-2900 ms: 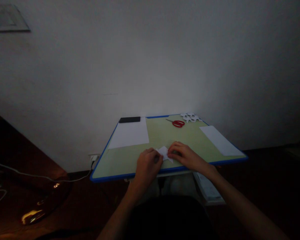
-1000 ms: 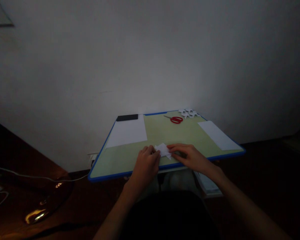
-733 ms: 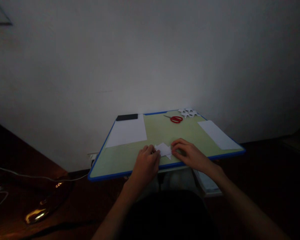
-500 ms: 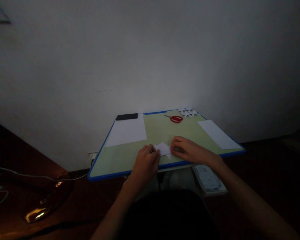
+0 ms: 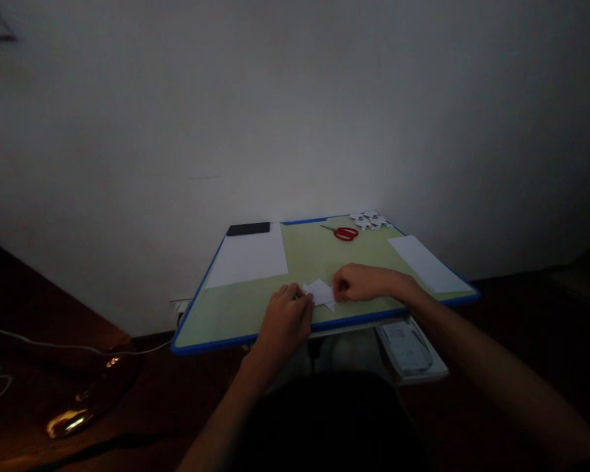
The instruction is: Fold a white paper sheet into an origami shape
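A small white folded paper (image 5: 320, 293) with pointed corners lies near the front edge of the table. My left hand (image 5: 290, 311) is closed on its left end, thumb and fingers pinching the paper. At the paper's right end, my right hand (image 5: 356, 283) has its fingers curled in, with the knuckles turned up and the fingertips against the edge. Part of the paper is hidden under the fingers of both hands.
Red-handled scissors (image 5: 345, 233) lie toward the back, beside a pile of folded white paper pieces (image 5: 370, 220). A white sheet (image 5: 248, 259) with a dark flat object (image 5: 248, 229) on it is at left. Another white paper (image 5: 427, 263) lies at right on the blue-edged table (image 5: 309, 246).
My right hand has turned over and its fingers have curled in tighter at the paper's right end. The left hand stays on the paper's left end.
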Demonstrator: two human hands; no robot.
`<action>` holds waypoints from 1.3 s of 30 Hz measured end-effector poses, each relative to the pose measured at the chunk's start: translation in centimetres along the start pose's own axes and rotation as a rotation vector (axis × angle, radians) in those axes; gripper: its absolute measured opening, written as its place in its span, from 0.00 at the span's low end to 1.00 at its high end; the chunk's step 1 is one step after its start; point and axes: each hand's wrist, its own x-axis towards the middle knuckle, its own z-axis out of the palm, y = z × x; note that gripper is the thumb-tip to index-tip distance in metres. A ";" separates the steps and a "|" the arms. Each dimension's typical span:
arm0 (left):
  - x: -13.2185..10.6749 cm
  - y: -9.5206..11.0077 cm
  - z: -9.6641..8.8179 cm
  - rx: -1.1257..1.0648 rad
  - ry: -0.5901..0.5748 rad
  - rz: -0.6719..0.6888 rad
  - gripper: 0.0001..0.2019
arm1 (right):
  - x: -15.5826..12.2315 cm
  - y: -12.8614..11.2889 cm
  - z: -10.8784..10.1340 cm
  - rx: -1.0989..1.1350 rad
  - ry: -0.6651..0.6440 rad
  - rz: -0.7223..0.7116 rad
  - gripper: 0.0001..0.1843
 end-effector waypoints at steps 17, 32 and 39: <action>0.3 0.0 -0.1 -0.123 0.058 -0.099 0.08 | -2.1 0.2 2.5 0.252 0.261 0.082 0.19; 0.7 0.6 0.3 -0.445 0.222 -0.269 0.05 | -2.7 -0.4 6.3 0.677 0.591 -0.041 0.16; 1.8 2.6 -1.2 -1.192 0.555 -0.328 0.27 | -2.9 -3.6 5.6 1.009 0.865 -0.169 0.19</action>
